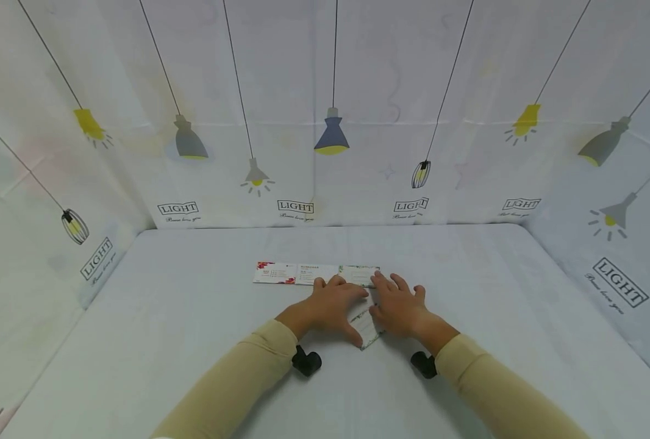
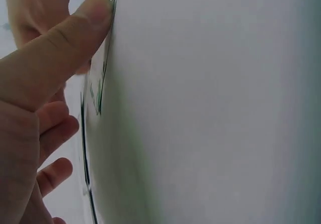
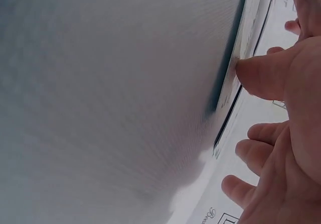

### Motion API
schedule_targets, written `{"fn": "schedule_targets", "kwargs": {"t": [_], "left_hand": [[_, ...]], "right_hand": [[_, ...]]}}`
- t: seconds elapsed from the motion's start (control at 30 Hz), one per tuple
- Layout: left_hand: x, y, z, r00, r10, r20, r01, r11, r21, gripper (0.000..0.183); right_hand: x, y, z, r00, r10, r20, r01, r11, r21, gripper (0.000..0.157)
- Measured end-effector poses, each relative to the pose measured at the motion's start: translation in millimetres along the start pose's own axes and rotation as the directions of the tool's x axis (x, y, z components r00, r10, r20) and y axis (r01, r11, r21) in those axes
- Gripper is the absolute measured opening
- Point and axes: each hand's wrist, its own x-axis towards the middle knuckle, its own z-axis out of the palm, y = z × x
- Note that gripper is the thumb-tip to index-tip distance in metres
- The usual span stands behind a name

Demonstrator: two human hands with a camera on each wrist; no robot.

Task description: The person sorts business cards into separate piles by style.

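In the head view a card with a leafy printed border (image 1: 366, 328) lies aslant between the two hands. My left hand (image 1: 330, 308) is at its left, thumb touching the card; the left wrist view shows this thumb (image 2: 83, 30) against the card. From the other side my right hand (image 1: 403, 310) reaches in, its thumb (image 3: 266, 73) touching a card edge in the right wrist view. Just beyond is a row: a red-flowered card (image 1: 275, 272), a white printed card (image 1: 314, 272) and a leafy-bordered card (image 1: 357, 274). Fingertips of both hands are near the row, partly covering it.
A white cloth covers the table (image 1: 193, 317). Behind and at both sides stand white curtains (image 1: 369, 73) printed with hanging lamps. Black wrist devices (image 1: 307, 361) show under both forearms, close above the cloth.
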Motion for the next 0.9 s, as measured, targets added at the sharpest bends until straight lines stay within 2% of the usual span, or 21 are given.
{"fn": "schedule_targets", "kwargs": {"t": [0.17, 0.33, 0.43, 0.63, 0.77, 0.9], "left_hand": [[-2.5, -6.8, -1.6, 1.000, -0.022, -0.005, 0.022, 0.999, 0.036, 0.089], [-5.2, -10.7, -8.4, 0.999, -0.037, -0.009, 0.037, 0.999, 0.004, 0.079], [-5.4, -11.3, -10.2, 0.999, -0.038, -0.007, 0.038, 0.999, -0.011, 0.074], [-5.2, -12.4, -10.9, 0.998, -0.061, -0.007, 0.061, 0.998, -0.022, 0.068], [-5.7, -12.8, -11.9, 0.997, -0.072, -0.011, 0.072, 0.997, -0.042, 0.066], [-8.0, -11.8, -11.6, 0.998, -0.055, 0.007, 0.055, 0.997, -0.048, 0.070]], "right_hand": [[0.2, 0.7, 1.8, 1.000, -0.022, 0.007, 0.022, 1.000, 0.015, 0.063], [-1.2, 3.2, 1.9, 0.995, -0.085, -0.047, 0.087, 0.996, 0.032, 0.055], [-3.4, 5.0, -1.8, 0.992, -0.110, -0.060, 0.113, 0.992, 0.063, 0.057], [-7.8, 10.0, -9.8, 0.992, -0.126, -0.002, 0.126, 0.989, 0.083, 0.071], [-9.0, 11.6, -10.2, 0.990, -0.139, 0.009, 0.137, 0.986, 0.093, 0.068], [-9.4, 11.4, -10.2, 0.990, -0.141, 0.005, 0.139, 0.985, 0.100, 0.063]]}}
